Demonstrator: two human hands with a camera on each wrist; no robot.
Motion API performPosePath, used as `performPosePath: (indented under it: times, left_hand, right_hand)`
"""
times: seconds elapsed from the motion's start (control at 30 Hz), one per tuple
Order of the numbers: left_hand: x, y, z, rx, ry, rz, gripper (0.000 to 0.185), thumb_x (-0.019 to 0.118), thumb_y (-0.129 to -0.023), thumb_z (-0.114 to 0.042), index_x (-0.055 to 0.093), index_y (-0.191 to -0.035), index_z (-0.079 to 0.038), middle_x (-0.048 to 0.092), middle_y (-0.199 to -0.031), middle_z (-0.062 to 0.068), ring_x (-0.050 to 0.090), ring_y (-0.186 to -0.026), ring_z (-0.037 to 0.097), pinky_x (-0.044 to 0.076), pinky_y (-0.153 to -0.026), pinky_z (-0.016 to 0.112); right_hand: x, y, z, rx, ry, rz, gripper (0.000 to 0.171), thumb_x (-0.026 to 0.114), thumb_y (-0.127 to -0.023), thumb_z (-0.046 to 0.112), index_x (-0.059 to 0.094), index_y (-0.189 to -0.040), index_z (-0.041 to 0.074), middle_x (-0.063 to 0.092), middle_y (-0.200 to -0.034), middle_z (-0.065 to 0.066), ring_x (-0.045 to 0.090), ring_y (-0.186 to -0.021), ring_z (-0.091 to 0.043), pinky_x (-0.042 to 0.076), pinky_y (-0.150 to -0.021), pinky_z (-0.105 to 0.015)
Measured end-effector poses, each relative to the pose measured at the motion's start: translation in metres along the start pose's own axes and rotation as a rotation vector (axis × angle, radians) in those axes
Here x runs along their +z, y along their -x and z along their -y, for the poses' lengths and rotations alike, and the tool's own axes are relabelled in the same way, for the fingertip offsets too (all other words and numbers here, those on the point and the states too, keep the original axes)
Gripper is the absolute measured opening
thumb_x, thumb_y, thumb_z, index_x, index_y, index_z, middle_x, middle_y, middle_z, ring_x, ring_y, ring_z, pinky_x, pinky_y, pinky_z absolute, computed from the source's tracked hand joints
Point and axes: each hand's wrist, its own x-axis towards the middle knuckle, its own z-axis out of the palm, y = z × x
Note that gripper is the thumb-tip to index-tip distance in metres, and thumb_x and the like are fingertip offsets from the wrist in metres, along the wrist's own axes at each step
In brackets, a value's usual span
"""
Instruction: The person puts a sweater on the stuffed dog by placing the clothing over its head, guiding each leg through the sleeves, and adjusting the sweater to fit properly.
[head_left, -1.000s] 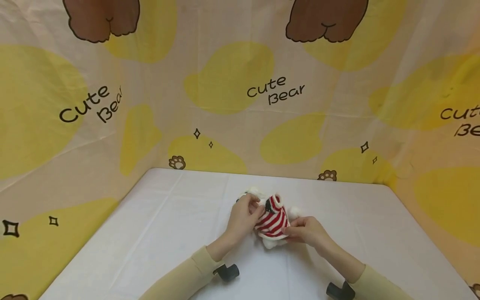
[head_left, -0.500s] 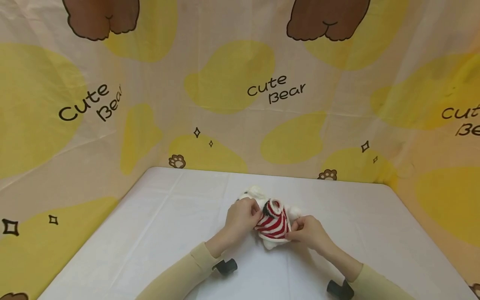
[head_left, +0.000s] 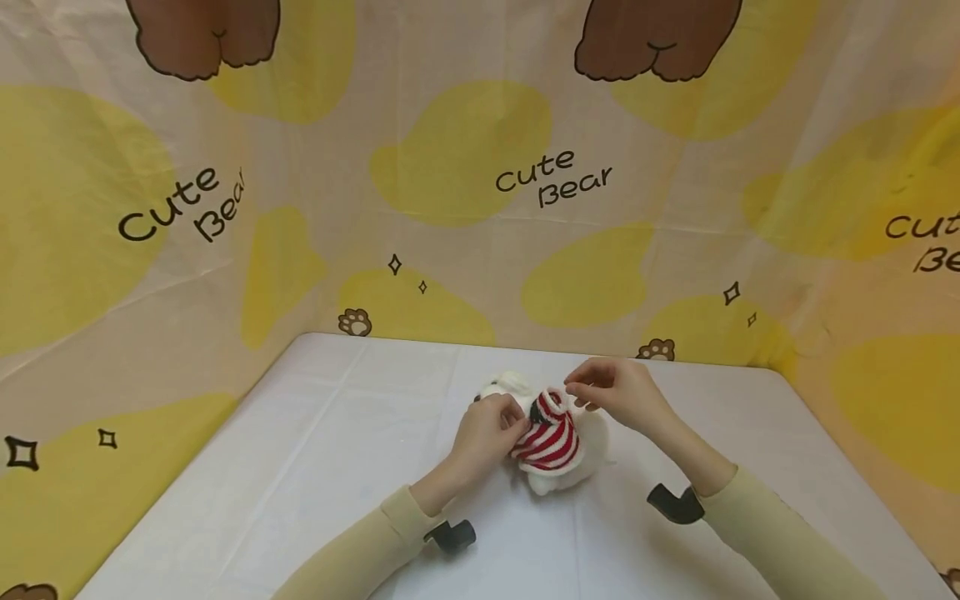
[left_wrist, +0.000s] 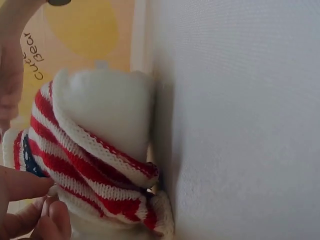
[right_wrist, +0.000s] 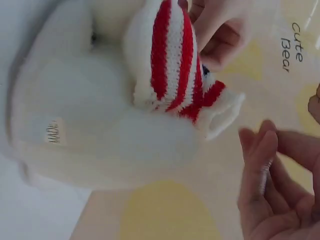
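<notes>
A white plush toy (head_left: 594, 442) lies on the table, wearing a red-and-white striped knitted sweater (head_left: 551, 446) with a dark blue patch. Its head (head_left: 510, 383) points to the back left, partly behind my left hand. My left hand (head_left: 487, 429) pinches the sweater's edge near the neck; the left wrist view shows thumb and finger meeting there. My right hand (head_left: 618, 392) is raised just right of the upright sleeve (head_left: 553, 402). In the right wrist view a gap separates its loosely bent fingers (right_wrist: 267, 145) from the sleeve's white cuff (right_wrist: 225, 117), and they hold nothing.
The toy rests on a white table (head_left: 337, 467) with a rounded back edge. Cream and yellow printed cloth (head_left: 465, 158) hangs behind and on both sides. A dark wrist camera (head_left: 452, 536) sits under the left sleeve, another camera (head_left: 675, 503) under the right.
My right hand has let go of the sweater's lower hem and risen back beside the sleeve. More of the toy's white body shows now. My left hand stays almost in place.
</notes>
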Motion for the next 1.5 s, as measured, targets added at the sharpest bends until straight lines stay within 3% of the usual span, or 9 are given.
performPosePath:
  times: [0.17, 0.43, 0.6, 0.8, 1.1, 1.33, 1.5]
  left_hand:
    - [0.001, 0.001, -0.001, -0.007, 0.077, 0.002, 0.014, 0.071, -0.083, -0.021, 0.059, -0.081, -0.014, 0.058, -0.069, -0.006, 0.050, -0.053, 0.002, 0.043, -0.047, 0.020]
    - [0.006, 0.004, -0.003, -0.030, 0.229, 0.107, 0.016, 0.075, -0.080, -0.025, 0.065, -0.080, -0.013, 0.064, -0.068, -0.005, 0.055, -0.057, 0.002, 0.047, -0.052, 0.020]
    - [0.009, 0.005, -0.003, -0.055, 0.237, 0.106, 0.018, 0.075, -0.080, -0.028, 0.066, -0.082, -0.013, 0.068, -0.073, -0.005, 0.059, -0.061, 0.001, 0.049, -0.057, 0.019]
    - [0.009, 0.003, -0.004, -0.064, 0.307, 0.113, 0.023, 0.077, -0.078, -0.027, 0.068, -0.087, -0.008, 0.071, -0.079, 0.001, 0.064, -0.068, 0.007, 0.051, -0.061, 0.019]
    - [0.012, 0.001, -0.002, -0.085, 0.366, 0.119, 0.027, 0.080, -0.075, -0.027, 0.069, -0.089, -0.007, 0.071, -0.080, 0.003, 0.066, -0.070, 0.008, 0.052, -0.063, 0.020]
    - [0.014, 0.000, -0.003, -0.114, 0.403, 0.125, 0.027, 0.081, -0.072, -0.021, 0.068, -0.089, -0.003, 0.071, -0.079, 0.006, 0.065, -0.068, 0.006, 0.053, -0.062, 0.020]
    - [0.015, 0.000, -0.002, -0.122, 0.447, 0.125, 0.028, 0.081, -0.072, -0.017, 0.068, -0.091, -0.002, 0.071, -0.081, 0.007, 0.067, -0.069, 0.008, 0.054, -0.063, 0.020]
  right_hand:
    - [0.006, -0.020, -0.006, 0.054, -0.012, 0.129, 0.013, 0.068, -0.086, 0.016, 0.072, -0.095, 0.007, 0.071, -0.081, -0.005, 0.064, -0.069, -0.016, 0.054, -0.060, -0.029]
    - [0.007, -0.027, -0.013, 0.100, 0.197, 0.184, 0.011, 0.067, -0.082, 0.015, 0.072, -0.084, 0.006, 0.066, -0.068, 0.001, 0.055, -0.058, -0.008, 0.047, -0.056, -0.023]
    - [0.006, -0.030, -0.015, 0.110, 0.253, 0.256, 0.009, 0.068, -0.081, 0.017, 0.072, -0.078, 0.009, 0.061, -0.061, 0.004, 0.052, -0.056, -0.008, 0.044, -0.055, -0.022]
    - [0.008, -0.033, -0.014, 0.135, 0.239, 0.273, 0.010, 0.064, -0.079, 0.012, 0.070, -0.072, 0.009, 0.054, -0.056, 0.005, 0.050, -0.055, -0.008, 0.043, -0.054, -0.022]
    - [0.014, -0.034, -0.016, 0.188, 0.161, 0.298, 0.008, 0.067, -0.077, 0.011, 0.070, -0.077, 0.004, 0.055, -0.059, 0.005, 0.050, -0.056, -0.007, 0.044, -0.054, -0.020]
    - [0.017, -0.035, -0.018, 0.238, 0.116, 0.325, 0.010, 0.067, -0.078, 0.013, 0.071, -0.078, 0.003, 0.048, -0.053, 0.008, 0.043, -0.052, -0.004, 0.038, -0.050, -0.018]
    - [0.021, -0.032, -0.021, 0.318, 0.050, 0.293, 0.009, 0.067, -0.076, 0.014, 0.070, -0.076, 0.006, 0.048, -0.052, 0.009, 0.039, -0.050, -0.003, 0.032, -0.048, -0.017]
